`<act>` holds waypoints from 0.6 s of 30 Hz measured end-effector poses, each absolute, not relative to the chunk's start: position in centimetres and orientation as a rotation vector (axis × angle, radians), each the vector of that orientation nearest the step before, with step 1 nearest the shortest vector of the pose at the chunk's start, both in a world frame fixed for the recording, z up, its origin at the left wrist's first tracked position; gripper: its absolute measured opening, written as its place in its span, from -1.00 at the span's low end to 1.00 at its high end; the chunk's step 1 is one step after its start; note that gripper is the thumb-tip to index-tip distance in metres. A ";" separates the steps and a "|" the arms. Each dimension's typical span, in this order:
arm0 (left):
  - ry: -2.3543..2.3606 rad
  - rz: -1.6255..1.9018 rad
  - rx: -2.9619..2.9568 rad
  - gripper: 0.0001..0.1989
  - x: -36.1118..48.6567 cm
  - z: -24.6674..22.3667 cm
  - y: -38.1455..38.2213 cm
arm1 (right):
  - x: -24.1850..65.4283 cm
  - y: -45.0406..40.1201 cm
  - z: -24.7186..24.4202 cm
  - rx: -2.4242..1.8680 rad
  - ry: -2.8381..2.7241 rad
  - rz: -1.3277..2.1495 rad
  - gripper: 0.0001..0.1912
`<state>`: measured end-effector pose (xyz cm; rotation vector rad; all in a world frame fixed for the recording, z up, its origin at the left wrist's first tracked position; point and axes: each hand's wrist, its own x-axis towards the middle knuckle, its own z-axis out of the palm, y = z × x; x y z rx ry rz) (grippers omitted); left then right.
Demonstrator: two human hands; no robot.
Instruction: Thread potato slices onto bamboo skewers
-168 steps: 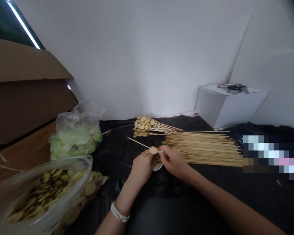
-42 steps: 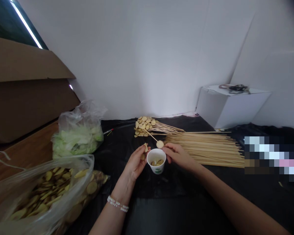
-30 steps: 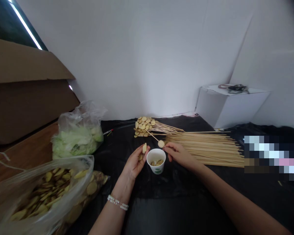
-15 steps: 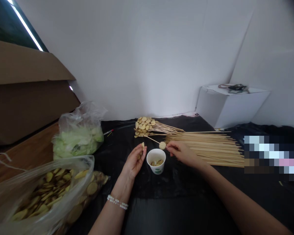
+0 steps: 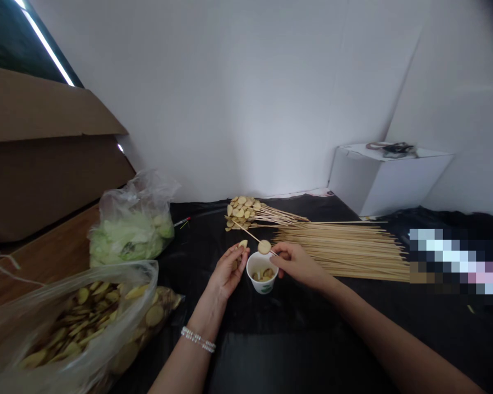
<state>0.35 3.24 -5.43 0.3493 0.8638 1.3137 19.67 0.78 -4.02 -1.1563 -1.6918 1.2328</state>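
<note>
My right hand (image 5: 294, 264) pinches a thin wooden skewer (image 5: 246, 232) just right of a paper cup (image 5: 262, 288). One round potato slice (image 5: 264, 247) is threaded on the skewer, close to my fingers, and the bare end points up and left. To the left of the cup, my left hand (image 5: 227, 272) is closed on a potato slice (image 5: 243, 244) between its fingertips, with more slices partly hidden in the palm. Inside the white cup lie several potato pieces (image 5: 264, 274).
Beyond the cup lies a pile of skewered potato slices (image 5: 241, 206). Bare skewers (image 5: 353, 249) spread out on the right. On the left are an open plastic bag of potato slices (image 5: 148, 272) and a bag of pale green vegetable (image 5: 133, 235). A white box (image 5: 388, 180) stands at back right.
My right hand has moved left and slightly down to the cup's rim, carrying the skewer and its slice. The left-hand slice has tilted a little; that hand has barely moved.
</note>
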 end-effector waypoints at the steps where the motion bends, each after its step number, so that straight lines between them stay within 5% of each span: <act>1: 0.865 1.308 0.353 -0.84 0.4 -5.5 3.3 | 19.6 0.8 -4.1 -1.157 -1.682 1.234 -0.85; 18: 0.896 1.256 0.417 -0.87 1.0 -5.9 2.8 | 21.5 -0.1 -1.6 -1.043 -1.904 1.361 -0.80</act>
